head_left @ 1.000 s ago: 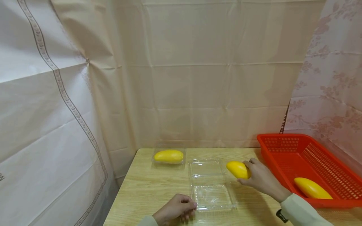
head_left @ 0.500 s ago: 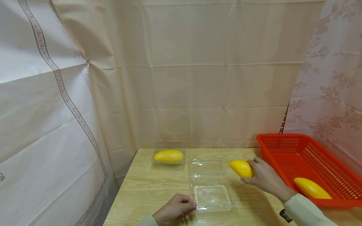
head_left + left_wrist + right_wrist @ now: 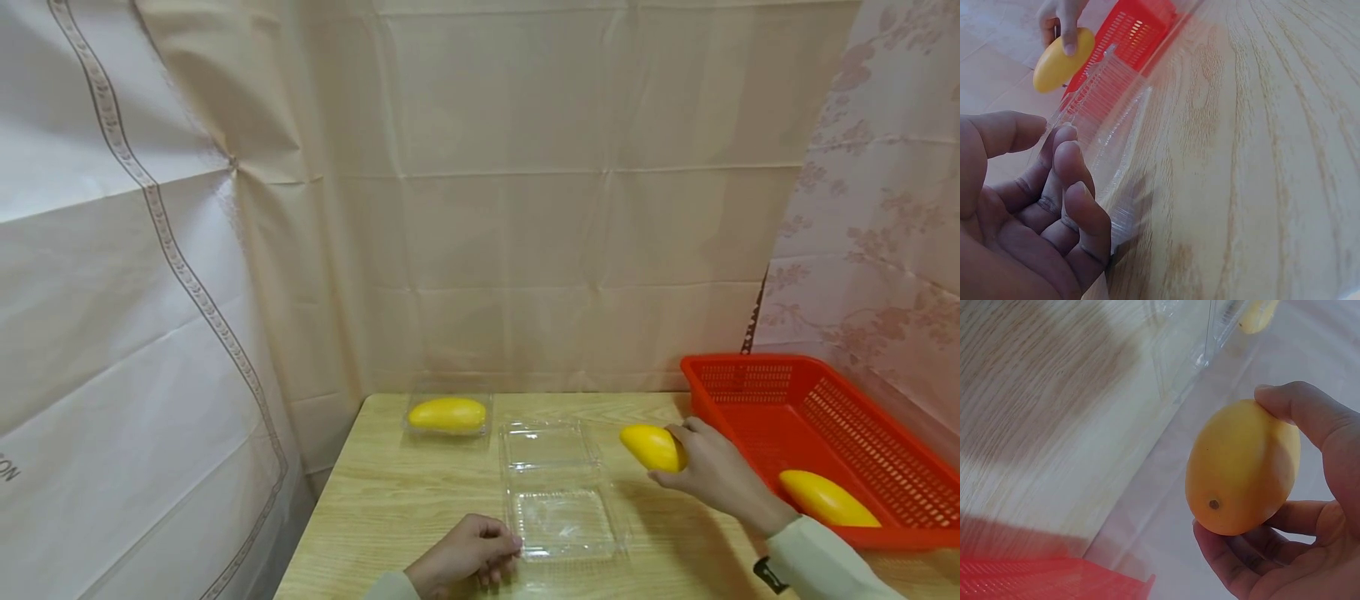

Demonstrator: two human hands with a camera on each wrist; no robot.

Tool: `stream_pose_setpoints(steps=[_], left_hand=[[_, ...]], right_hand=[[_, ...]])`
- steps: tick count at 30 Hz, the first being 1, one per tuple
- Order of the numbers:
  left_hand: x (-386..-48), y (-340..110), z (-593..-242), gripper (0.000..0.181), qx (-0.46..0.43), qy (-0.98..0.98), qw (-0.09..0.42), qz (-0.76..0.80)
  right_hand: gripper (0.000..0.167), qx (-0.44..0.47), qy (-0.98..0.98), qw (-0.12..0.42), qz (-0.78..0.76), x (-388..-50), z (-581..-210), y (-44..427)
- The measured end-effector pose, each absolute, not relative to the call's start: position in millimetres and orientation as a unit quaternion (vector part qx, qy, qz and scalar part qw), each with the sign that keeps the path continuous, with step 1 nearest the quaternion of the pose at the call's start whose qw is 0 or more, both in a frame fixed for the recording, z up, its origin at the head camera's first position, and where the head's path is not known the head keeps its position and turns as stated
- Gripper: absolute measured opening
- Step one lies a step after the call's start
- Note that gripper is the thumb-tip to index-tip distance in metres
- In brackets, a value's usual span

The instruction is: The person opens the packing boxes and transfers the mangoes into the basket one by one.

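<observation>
A yellow mango is gripped by my right hand above the table, between the open container and the basket. In the right wrist view, thumb and fingers curl round the mango, its dark stem spot showing. My left hand pinches the near left edge of a clear plastic clamshell container, which lies with its lid laid back, nothing inside. The left wrist view shows thumb and index finger meeting at the container's edge, the other fingers curled below.
At the back left, another clear container holds a mango. To the right stands a red slotted basket with one mango in it. Everything sits on a wood-grain table, with a cloth curtain hanging behind.
My right hand has drifted right with the mango, away from the open container and toward the basket. The left hand and the container have stayed in place.
</observation>
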State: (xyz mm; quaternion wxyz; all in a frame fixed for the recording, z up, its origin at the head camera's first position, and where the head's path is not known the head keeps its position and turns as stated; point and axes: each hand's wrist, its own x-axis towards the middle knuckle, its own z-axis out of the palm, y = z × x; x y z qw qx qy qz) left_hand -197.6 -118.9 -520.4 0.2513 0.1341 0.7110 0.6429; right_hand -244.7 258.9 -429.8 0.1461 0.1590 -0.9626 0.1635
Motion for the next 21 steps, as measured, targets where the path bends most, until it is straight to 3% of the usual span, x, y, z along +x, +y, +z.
stream_pose_setpoints(steps=[21], left_hand=[[-197.2, -118.2, -519.4, 0.037, 0.13, 0.705, 0.254, 0.649]], right_hand=[[0.075, 0.151, -0.963, 0.143, 0.171, -243.7, -428.2, 272.3]])
